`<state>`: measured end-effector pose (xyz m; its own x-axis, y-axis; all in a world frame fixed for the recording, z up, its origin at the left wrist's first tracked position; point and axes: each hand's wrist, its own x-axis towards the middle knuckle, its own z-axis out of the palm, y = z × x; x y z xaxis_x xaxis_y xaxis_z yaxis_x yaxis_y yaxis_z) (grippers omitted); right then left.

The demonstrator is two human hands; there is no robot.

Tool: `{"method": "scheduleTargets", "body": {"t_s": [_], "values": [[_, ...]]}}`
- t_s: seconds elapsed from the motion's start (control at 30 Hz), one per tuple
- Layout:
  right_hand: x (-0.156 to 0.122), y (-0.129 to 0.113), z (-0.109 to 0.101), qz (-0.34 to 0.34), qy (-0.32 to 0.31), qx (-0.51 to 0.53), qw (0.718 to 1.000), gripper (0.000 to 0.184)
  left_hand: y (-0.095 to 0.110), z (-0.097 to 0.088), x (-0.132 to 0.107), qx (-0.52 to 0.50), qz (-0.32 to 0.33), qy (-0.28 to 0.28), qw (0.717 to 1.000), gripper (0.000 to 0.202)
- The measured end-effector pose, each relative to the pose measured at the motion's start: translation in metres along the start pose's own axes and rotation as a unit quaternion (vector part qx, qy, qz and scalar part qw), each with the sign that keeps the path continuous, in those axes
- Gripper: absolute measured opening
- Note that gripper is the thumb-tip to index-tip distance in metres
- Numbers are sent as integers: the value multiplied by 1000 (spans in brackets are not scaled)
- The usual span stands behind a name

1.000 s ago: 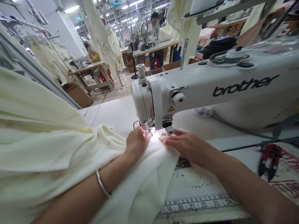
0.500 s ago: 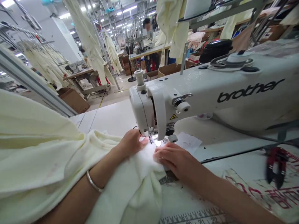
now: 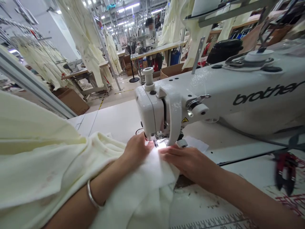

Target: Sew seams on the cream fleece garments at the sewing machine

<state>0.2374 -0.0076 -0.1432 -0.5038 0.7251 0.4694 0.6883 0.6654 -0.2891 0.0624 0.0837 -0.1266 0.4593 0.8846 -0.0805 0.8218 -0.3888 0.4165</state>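
Note:
A cream garment [image 3: 147,178] of soft fabric lies under the lit needle area of a white sewing machine [image 3: 152,108]. My left hand [image 3: 137,148], a silver bangle on its wrist, grips the fabric just left of the presser foot [image 3: 156,143]; its thumb points at the foot and its other fingers are partly hidden. On the right of the foot, my right hand [image 3: 183,157] has its fingers closed together on the garment's edge. More of the fabric spreads left, beneath and beside my left forearm. A white scrap [image 3: 196,144] lies behind my right hand.
Red-handled snips [image 3: 286,171] are at the right, blurred. A printed ruler scale [image 3: 212,222] runs along the table's front. Cream garments [image 3: 82,41] hang beyond the table, a cardboard box [image 3: 73,101] stands on the floor, and a person [image 3: 150,35] sits at another machine.
The view has shifted, so the machine appears farther right. My right fingers lie flatter and closer to the foot, and the fabric near them looks smoother. Both hands stay on the garment.

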Motion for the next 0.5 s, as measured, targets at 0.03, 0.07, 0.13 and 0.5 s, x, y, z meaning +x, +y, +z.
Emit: {"method": "scheduleTargets", "body": {"t_s": [0.03,0.07,0.13,0.5], "values": [[-1,3,-3,-11,1,0,1000,28,2,1,-1,5,-19,2,1000,22],[-1,6,-5,-21,3,-4,1000,27,3,3,-3,10,-33,5,999,24],[-4,11,-7,-35,6,-13,999,26,7,7,-6,19,-53,12,998,25],[-9,-17,22,49,83,3,995,27,-7,3,3,47,90,-15,995,19]]}}
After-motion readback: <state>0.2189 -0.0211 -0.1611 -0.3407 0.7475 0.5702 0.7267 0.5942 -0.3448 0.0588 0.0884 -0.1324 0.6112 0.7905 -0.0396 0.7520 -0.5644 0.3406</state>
